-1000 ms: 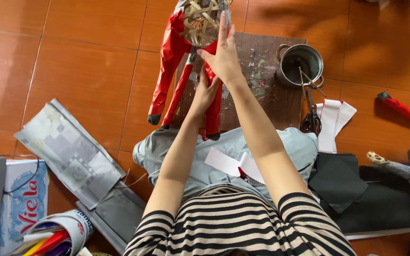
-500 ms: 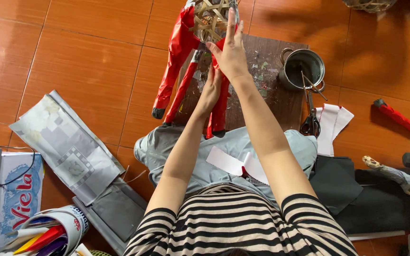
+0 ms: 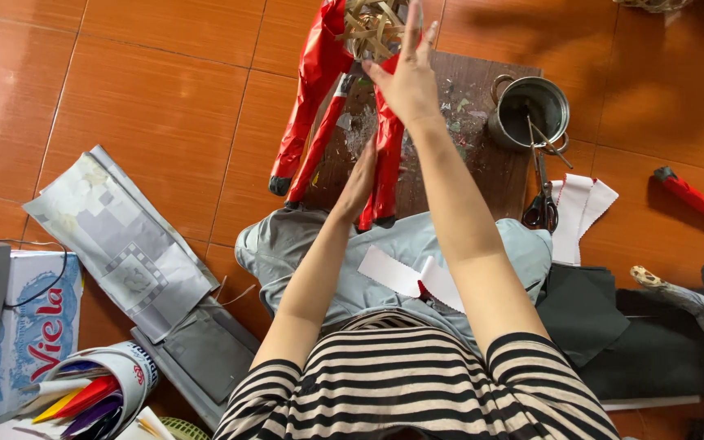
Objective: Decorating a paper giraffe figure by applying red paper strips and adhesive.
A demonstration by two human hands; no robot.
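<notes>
White, with a blue oval and red lettering, a flat carton point(image 3: 38, 326) lies at the floor's lower left beside a round tub of coloured paper strips point(image 3: 99, 393); bare orange tiles point(image 3: 148, 98) stay open beyond. The red foil-wrapped, four-legged woven-cane figure point(image 3: 327, 90) stands on the dark wooden board point(image 3: 482, 163). The right hand point(image 3: 407, 77) presses flat on its body, grip wide, while the left hand point(image 3: 362, 183) closes on a hind leg.

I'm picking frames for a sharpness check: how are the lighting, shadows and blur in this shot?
Head view: even, soft light; broad dim shadows fall on the tile floor at top right. The right hand and red-wrapped figure look sharp, without motion blur. Mild sheen on the red wrapping; wide-angle stretch toward the corners.
</notes>
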